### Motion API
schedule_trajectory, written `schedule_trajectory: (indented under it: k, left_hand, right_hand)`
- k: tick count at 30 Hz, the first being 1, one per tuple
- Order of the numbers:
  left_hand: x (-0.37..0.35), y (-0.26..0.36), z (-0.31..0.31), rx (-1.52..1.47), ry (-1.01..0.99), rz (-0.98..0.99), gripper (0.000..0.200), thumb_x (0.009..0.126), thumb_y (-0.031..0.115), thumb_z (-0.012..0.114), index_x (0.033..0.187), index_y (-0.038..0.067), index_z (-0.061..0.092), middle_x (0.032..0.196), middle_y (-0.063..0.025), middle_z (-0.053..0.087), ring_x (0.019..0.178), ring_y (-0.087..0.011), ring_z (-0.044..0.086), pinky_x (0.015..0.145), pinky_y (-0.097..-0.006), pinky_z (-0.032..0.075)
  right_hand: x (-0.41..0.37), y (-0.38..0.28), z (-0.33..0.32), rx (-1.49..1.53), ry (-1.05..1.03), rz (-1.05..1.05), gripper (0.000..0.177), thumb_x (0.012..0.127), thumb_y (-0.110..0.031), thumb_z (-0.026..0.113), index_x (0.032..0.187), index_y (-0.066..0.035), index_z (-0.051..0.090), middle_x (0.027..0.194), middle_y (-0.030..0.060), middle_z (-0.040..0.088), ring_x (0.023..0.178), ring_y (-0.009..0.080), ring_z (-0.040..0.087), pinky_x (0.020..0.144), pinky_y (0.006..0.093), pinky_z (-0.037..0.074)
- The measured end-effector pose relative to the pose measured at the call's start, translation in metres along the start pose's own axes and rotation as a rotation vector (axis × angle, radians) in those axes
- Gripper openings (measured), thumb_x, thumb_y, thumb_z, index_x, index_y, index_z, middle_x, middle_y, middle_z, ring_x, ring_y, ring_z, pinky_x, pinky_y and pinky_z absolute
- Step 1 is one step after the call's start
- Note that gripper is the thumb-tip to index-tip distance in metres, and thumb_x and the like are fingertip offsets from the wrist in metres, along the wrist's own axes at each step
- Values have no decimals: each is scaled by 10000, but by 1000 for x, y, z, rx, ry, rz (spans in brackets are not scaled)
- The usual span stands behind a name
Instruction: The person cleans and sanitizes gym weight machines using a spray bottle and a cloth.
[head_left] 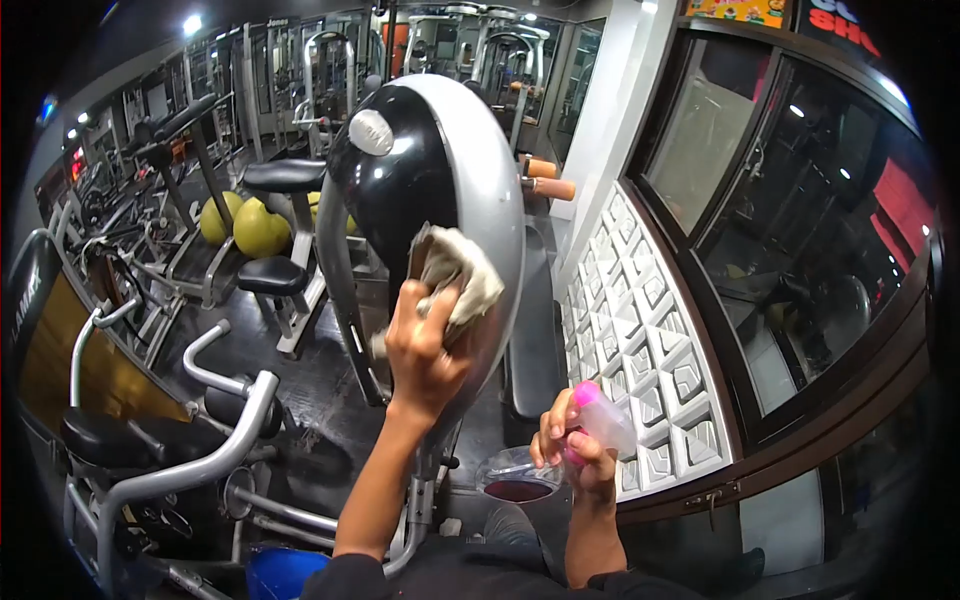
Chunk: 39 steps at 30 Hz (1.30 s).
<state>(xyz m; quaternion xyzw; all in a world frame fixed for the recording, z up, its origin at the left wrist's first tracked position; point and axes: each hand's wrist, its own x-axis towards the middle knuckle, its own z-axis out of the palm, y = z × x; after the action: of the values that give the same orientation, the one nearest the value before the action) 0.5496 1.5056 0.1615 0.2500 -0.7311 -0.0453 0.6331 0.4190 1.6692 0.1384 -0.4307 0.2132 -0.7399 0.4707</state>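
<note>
My left hand (425,345) is closed around a crumpled, pale grey-beige cloth (465,275). The cloth lies against the black and silver rounded cover (490,170) of a gym machine, just below its glossy black panel (400,180). Lower and to the right, my right hand (575,455) grips a translucent spray bottle (612,428) with pink parts, held tilted and apart from the machine. My fingers hide part of the bottle's pink head.
On the right runs a white patterned wall panel (650,350) beneath dark-framed windows (830,240). A padded bench (535,340) stands behind the machine. Grey handlebars (190,470) and a blue object (285,572) are at lower left. Yellow balls (262,230) sit farther back.
</note>
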Motion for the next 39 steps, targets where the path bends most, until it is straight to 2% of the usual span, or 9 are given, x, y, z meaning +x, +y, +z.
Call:
schedule_trajectory:
  k: [6, 8, 10, 14, 19, 28, 31, 36, 39]
  left_hand:
    - [-69, 39, -30, -278, -144, -380, 291, 739, -65, 575, 1028, -31, 562, 929, -113, 491, 838, -243, 564, 740, -302, 453]
    - [-85, 69, -32, -489, -252, -465, 407, 686, 100, 720, 1051, -26, 593, 1033, -185, 481, 864, -335, 568, 756, -360, 470]
    - [-84, 96, -43, -344, -485, -175, 620, 634, 229, 751, 1154, -36, 540, 1118, -211, 438, 967, -367, 529, 834, -407, 456]
    - [-97, 129, -41, -127, -715, -224, 825, 604, 262, 750, 1307, -24, 424, 1203, -234, 406, 1081, -393, 464, 916, -466, 402]
    - [-133, 159, -11, -119, -650, -350, 692, 628, 231, 699, 1226, -29, 467, 1146, -245, 434, 970, -423, 481, 839, -470, 427]
    - [-165, 189, 7, -77, -320, -332, 610, 655, 211, 687, 1173, -49, 496, 1021, -228, 464, 867, -397, 510, 740, -453, 467]
    - [-164, 189, 0, -31, -302, -331, 751, 617, 303, 782, 1205, -50, 475, 1049, -217, 459, 964, -403, 518, 811, -457, 467]
    - [-155, 181, -11, -116, -289, -344, 855, 636, 300, 830, 1289, -48, 400, 1195, -195, 440, 1058, -349, 535, 875, -402, 472]
    - [-163, 171, -3, -791, 32, -533, 863, 742, 218, 790, 1379, -23, 261, 1296, -139, 412, 1119, -231, 508, 912, -323, 449]
  right_hand:
    - [-1, 0, -5, -202, -37, 40, 255, 831, -51, 602, 1026, -13, 441, 921, 100, 513, 734, 130, 534, 699, 287, 495]
    - [-1, 1, 0, -300, -50, -9, 280, 823, -96, 636, 1030, -11, 468, 960, 89, 511, 836, 138, 517, 795, 283, 447]
    - [-5, -8, 4, -593, -44, -54, 378, 784, -200, 704, 1023, 5, 495, 1050, 114, 478, 971, 183, 480, 889, 319, 387]
    - [-28, -12, -11, -658, -48, -63, 455, 773, -245, 748, 1074, -20, 491, 1258, 188, 377, 1191, 283, 396, 988, 394, 352]
    - [-57, -32, -29, -888, -230, -38, 791, 712, -375, 820, 1267, -22, 382, 1438, 229, 221, 1351, 354, 256, 1071, 446, 299]
    - [-83, -60, -30, -932, -397, 40, 805, 696, -334, 841, 1287, -29, 387, 1468, 261, 196, 1382, 380, 237, 1093, 446, 267]
    - [-85, -59, -33, -549, -314, 126, 698, 725, -223, 819, 1295, -31, 464, 1460, 242, 289, 1381, 370, 289, 1088, 428, 295]
    - [-68, -60, -46, -534, -436, 11, 700, 745, -297, 798, 1318, -38, 492, 1467, 246, 302, 1380, 353, 301, 1091, 407, 290]
    - [-56, -68, -42, -407, -335, 66, 809, 778, -484, 734, 1308, 57, 449, 1422, 236, 398, 1341, 339, 373, 1090, 420, 285]
